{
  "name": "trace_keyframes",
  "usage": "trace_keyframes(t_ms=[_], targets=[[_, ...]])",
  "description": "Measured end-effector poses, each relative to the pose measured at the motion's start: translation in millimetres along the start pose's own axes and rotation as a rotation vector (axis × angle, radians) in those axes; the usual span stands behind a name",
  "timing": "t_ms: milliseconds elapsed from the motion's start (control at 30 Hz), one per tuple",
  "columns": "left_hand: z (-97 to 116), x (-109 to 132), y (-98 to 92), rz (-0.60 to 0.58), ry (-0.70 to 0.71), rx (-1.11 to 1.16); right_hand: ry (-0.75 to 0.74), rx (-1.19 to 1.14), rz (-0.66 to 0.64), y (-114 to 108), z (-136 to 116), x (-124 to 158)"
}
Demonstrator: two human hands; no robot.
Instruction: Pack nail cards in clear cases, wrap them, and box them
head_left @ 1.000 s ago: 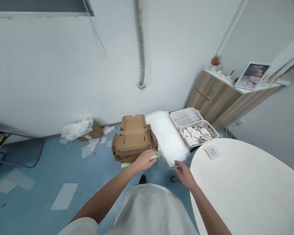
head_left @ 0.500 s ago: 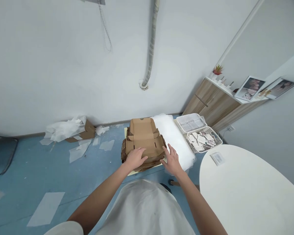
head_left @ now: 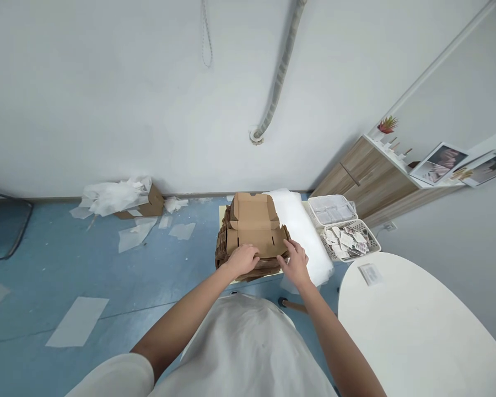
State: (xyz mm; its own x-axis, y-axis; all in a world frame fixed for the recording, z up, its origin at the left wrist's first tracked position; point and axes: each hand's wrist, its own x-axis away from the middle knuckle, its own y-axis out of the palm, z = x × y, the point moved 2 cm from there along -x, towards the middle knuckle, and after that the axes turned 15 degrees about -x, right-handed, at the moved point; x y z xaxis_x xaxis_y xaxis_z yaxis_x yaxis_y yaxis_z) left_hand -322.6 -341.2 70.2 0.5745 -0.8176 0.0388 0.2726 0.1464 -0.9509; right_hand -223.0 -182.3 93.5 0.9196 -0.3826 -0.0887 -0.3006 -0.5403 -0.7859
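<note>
A stack of flat brown cardboard boxes (head_left: 254, 226) stands on a low surface in front of me. My left hand (head_left: 243, 258) lies on the near edge of the top box, fingers curled over it. At the stack's near right corner my right hand (head_left: 295, 263) grips the same top box. A pile of white foam sheets (head_left: 301, 231) lies right beside the stack.
Two white baskets (head_left: 347, 234) with small packets stand right of the foam. A round white table (head_left: 421, 325) fills the lower right. A wooden cabinet (head_left: 372, 182) stands against the wall. Torn white sheets (head_left: 116, 198) and paper scraps litter the blue floor at left.
Both hands have moved from beside the stack onto the top cardboard box and closed on its near edge. The camera has tilted and shifted slightly left.
</note>
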Motion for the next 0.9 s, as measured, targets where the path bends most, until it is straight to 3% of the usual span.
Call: trace_keyframes(t_ms=[67,267,433,533,600,700,767,900], targets=[[-0.2,-1.5,-2.3,-0.012,0.022,-0.012,-0.069,-0.012,0.019,0.7,-4.4,7.1],[-0.2,-5.3,-4.7,0.023,0.046,-0.093,-0.215,-0.034,-0.181,20.6,-11.4,26.0],[4.3,-5.0,-11.4,0.115,0.024,-0.184,-0.180,-0.024,-0.251,26.4,-9.7,26.8],[9.8,-3.1,-24.1,0.227,-0.026,-0.193,-0.103,-0.203,-0.272,21.2,-4.6,22.5],[14.0,-1.5,-32.5,0.286,-0.042,-0.190,0.030,-0.388,-0.180,13.1,2.3,17.4],[19.2,1.6,-39.7,0.332,-0.015,-0.200,0.276,-0.614,0.117,-4.0,15.0,7.9],[21.4,4.5,-41.2,0.358,0.013,-0.212,0.374,-0.713,0.236,-13.4,19.7,0.6],[26.6,12.4,-41.8,0.420,0.085,-0.202,0.466,-0.894,0.169,-21.2,16.8,-13.6]])
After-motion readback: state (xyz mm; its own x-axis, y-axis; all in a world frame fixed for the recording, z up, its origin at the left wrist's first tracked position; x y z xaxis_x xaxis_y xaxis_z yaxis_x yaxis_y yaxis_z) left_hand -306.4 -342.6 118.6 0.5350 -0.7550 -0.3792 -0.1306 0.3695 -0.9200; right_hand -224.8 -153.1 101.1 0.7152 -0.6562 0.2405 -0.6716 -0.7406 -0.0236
